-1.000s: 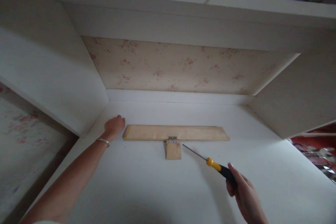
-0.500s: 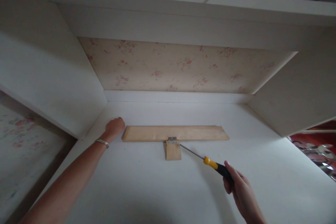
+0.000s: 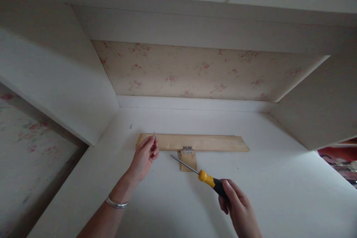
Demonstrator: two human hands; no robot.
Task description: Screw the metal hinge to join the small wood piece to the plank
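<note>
Two hands work on the white shelf. The left hand (image 3: 145, 155) pinches what looks like a small screw (image 3: 154, 134) upright at the left end of the batten (image 3: 192, 142), whose long axis runs left to right near the shelf's back edge. The right hand (image 3: 237, 208) grips a screwdriver (image 3: 199, 173); its tip points up-left, just right of the screw, near the hinge (image 3: 187, 150).

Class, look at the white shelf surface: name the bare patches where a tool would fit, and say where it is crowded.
Bare white shelf lies right of the wooden strip, up to the right side panel, and in a band between strip and back ledge. Crowded: around the hinge, where the left hand pinches a small screw and the right hand holds the screwdriver.
</note>
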